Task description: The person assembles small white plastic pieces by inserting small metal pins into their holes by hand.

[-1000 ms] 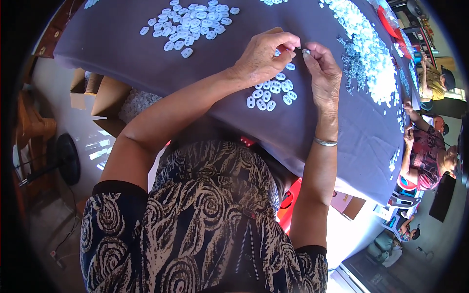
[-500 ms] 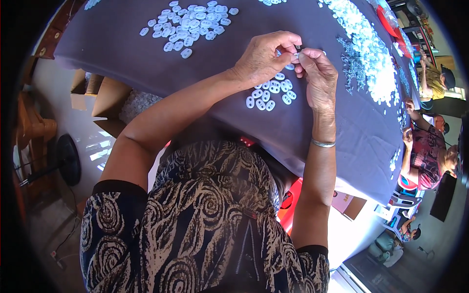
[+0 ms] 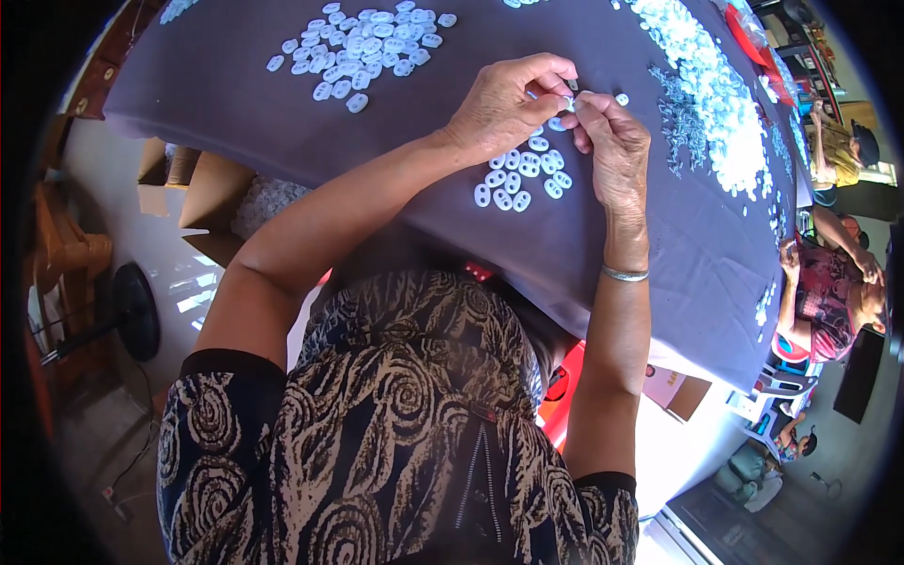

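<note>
Both forearms were extended forward and angled inward. The left hand (image 3: 508, 104) and right hand (image 3: 617, 146) were brought together, fingertips pinched and meeting, with both wrists slightly bent.

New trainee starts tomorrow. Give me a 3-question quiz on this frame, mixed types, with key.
1. True or false: the left hand and the right hand meet at the fingertips above the purple cloth.
2. Multiple choice: the small cluster of white oval pieces lies (A) under the hands, (B) on the floor, (C) in a box.
3. Short answer: what is worn on the right wrist?

Key
1. True; they pinch one small white piece between them.
2. A.
3. A thin silver bangle.
</note>
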The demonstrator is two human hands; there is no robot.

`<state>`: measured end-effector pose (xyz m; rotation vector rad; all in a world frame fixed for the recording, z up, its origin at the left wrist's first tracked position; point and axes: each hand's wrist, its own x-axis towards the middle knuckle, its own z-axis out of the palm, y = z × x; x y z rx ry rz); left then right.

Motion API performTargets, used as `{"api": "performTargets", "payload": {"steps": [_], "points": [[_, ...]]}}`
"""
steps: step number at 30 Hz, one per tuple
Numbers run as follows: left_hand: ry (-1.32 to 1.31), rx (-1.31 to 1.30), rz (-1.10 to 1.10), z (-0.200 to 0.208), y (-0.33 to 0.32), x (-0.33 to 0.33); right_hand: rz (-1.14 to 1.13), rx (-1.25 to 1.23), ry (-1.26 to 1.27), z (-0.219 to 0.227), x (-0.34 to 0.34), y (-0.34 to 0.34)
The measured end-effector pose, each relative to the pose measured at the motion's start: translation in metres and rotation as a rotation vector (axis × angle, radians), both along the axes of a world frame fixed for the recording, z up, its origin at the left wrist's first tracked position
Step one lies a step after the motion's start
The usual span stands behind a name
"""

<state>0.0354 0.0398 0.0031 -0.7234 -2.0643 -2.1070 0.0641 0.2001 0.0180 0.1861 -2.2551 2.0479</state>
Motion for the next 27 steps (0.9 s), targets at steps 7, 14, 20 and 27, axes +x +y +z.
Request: {"api": "performTargets", "payload": {"steps": [7, 14, 20, 27], "points": [[-0.083, 0.035, -0.022, 0.0021, -0.0005, 0.0024, 0.007, -0.006, 0.014, 0.0, 0.0007, -0.0002], [-0.089, 0.062, -0.047, 0.0008, -0.0011, 0.0015, 0.013, -0.005, 0.013, -0.0003, 0.0002, 0.0005], [-0.167, 0.125, -0.12, -0.0016, -0.0025, -0.0002, 0.018, 0.005, 0.022, 0.0002, 0.0003, 0.0002], [-0.166, 0.076, -0.107, 0.0028, -0.0014, 0.0012, -0.001, 0.048, 0.047, 0.0002, 0.003, 0.002]]}}
